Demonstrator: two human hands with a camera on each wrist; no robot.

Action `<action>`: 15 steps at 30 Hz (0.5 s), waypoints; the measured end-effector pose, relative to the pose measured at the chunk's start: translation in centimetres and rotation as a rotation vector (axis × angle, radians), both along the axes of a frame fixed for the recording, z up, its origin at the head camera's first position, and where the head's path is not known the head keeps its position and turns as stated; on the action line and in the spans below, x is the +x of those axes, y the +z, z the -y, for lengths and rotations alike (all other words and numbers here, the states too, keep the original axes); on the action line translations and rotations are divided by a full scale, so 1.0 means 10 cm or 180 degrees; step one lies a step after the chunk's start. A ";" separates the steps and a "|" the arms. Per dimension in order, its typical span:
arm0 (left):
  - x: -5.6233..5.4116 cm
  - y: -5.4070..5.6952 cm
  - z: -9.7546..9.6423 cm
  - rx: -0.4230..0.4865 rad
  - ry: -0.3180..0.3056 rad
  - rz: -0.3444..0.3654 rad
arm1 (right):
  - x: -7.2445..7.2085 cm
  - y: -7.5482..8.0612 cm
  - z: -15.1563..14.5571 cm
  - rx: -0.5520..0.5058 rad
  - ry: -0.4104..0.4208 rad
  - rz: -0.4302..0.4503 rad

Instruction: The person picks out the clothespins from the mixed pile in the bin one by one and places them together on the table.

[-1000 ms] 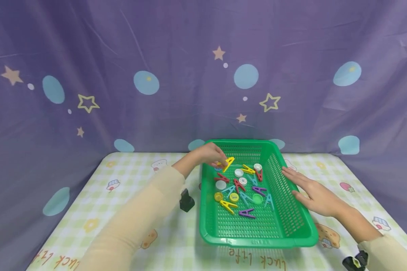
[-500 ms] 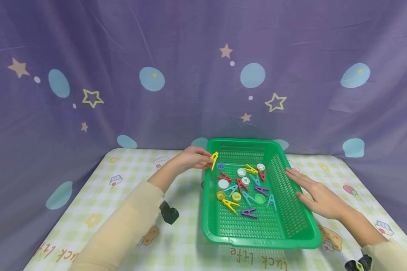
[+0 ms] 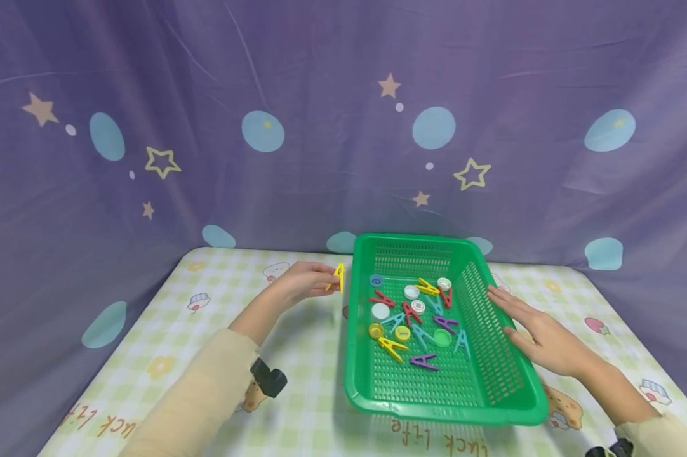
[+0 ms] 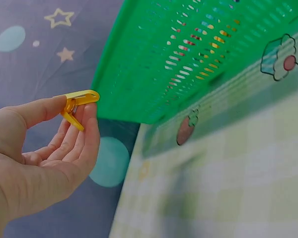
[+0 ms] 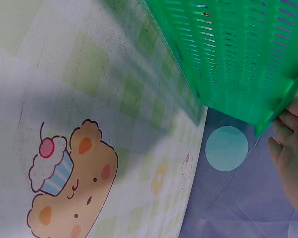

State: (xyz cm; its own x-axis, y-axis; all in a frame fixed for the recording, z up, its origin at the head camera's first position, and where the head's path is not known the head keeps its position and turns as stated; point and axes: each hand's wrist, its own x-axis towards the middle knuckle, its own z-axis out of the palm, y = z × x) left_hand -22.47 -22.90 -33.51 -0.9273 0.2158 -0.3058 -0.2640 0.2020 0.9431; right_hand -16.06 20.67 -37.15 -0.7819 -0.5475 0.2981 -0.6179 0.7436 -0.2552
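Observation:
My left hand (image 3: 306, 282) pinches a yellow clothespin (image 4: 78, 101) between thumb and fingers, just outside the left wall of a green plastic basket (image 3: 352, 362). In the left wrist view the clothespin overlaps the basket's edge. My right hand (image 3: 543, 336) lies with straight fingers on the basket's right rim. Inside the basket are several clothespins, among them a yellow clothespin (image 3: 392, 348), a purple clothespin (image 3: 424, 362) and a red clothespin (image 3: 382, 298). Several bottle caps lie among them, such as a blue cap (image 3: 376, 280), a white cap (image 3: 380, 311) and a green cap (image 3: 442, 337).
The basket stands on a table with a green-and-white checked cloth (image 3: 298, 381) printed with cartoon figures. A purple curtain (image 3: 320, 76) with stars and blue ovals hangs behind the table. Black straps with small mounts sit at both wrists.
My left hand has carried the yellow clothespin leftward, out over the basket's left rim and lower beside it. My right hand stays on the right rim. The view has shifted slightly.

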 end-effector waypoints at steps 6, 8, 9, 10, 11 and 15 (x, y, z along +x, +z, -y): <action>-0.03 -0.15 0.11 0.0194 0.0104 0.0117 | 0.01 0.00 0.00 -0.0032 0.0008 0.0002; -0.04 -0.20 0.13 0.0215 0.0149 0.0151 | 0.01 0.00 0.00 -0.0032 0.0000 0.0001; -0.05 -0.22 0.14 0.0231 0.0169 0.0165 | 0.01 0.00 0.00 -0.0034 0.0000 0.0002; -0.06 -0.24 0.16 0.0234 0.0183 0.0171 | 0.00 0.00 0.00 -0.0036 -0.0002 0.0004; -0.07 -0.26 0.17 0.0231 0.0202 0.0180 | 0.00 0.00 0.00 -0.0036 -0.0004 0.0004; -0.10 -0.34 0.21 0.0259 0.0293 0.0244 | 0.00 0.00 0.00 -0.0021 -0.0014 -0.0010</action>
State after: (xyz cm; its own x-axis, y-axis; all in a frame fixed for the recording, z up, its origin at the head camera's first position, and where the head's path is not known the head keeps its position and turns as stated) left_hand -23.45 -24.95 -36.92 -0.9189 0.1579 -0.3615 -0.3498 0.0972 0.9318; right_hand -16.07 20.68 -37.19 -0.7835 -0.5420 0.3040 -0.6154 0.7448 -0.2582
